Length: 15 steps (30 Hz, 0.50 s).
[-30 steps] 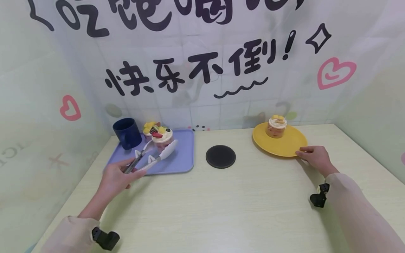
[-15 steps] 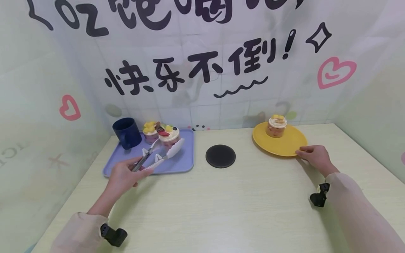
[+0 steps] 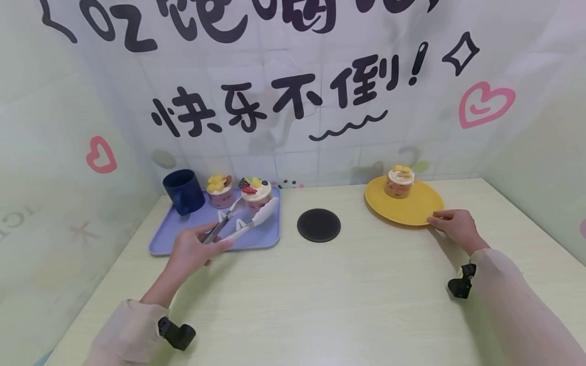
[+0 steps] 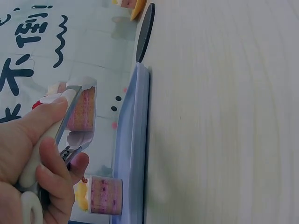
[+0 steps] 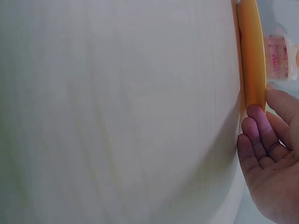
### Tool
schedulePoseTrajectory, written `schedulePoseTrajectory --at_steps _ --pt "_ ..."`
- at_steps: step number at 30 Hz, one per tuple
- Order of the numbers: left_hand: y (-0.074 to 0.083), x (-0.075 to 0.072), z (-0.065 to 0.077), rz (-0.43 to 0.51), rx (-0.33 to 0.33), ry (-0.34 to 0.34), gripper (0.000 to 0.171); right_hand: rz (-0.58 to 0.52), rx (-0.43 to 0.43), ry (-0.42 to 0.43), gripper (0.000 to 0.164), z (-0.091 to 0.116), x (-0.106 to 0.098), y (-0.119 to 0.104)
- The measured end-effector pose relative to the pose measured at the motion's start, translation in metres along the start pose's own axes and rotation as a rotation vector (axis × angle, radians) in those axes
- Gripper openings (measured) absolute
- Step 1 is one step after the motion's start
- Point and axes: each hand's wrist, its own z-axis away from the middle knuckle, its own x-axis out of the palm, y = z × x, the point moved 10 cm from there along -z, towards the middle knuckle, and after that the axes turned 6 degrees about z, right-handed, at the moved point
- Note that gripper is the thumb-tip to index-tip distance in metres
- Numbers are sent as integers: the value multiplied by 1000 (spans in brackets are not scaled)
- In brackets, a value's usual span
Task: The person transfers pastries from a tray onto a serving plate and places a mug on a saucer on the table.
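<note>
My left hand (image 3: 194, 250) grips a pair of tongs (image 3: 238, 230) whose white tips clasp a cake cup (image 3: 257, 192) topped with cream and fruit. In the left wrist view this cake cup (image 4: 84, 111) hangs above the blue tray (image 4: 132, 121). Another cake cup (image 3: 221, 192) with yellow fruit stands on the tray, left of the held one. Over at the right, my right hand (image 3: 455, 229) pinches the near rim of the yellow plate (image 3: 418, 211), thumb above and fingers at the underside. On that plate sits a third cake cup (image 3: 400, 182).
A dark blue mug (image 3: 184, 192) stands at the tray's back left corner. Between tray and plate lies a round black coaster (image 3: 319, 225). A printed wall sheet (image 3: 293, 147) rises right behind the table (image 3: 311, 300), and side panels flank it.
My left hand has moved right with the tongs, carrying the cake cup across the tray and away from the other cup. My right hand and the plate have stayed put.
</note>
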Motion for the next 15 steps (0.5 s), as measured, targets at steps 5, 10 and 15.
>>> schedulePoseTrajectory --at_steps 5,10,15 --pt "4 9 -3 20 -3 -11 83 5 -8 1 69 -1 -1 1" --pt "9 17 -4 44 2 -26 81 5 -9 7 69 -2 -1 2" --pt "16 24 -6 62 13 -37 79 -1 -9 10 69 -3 -1 3"
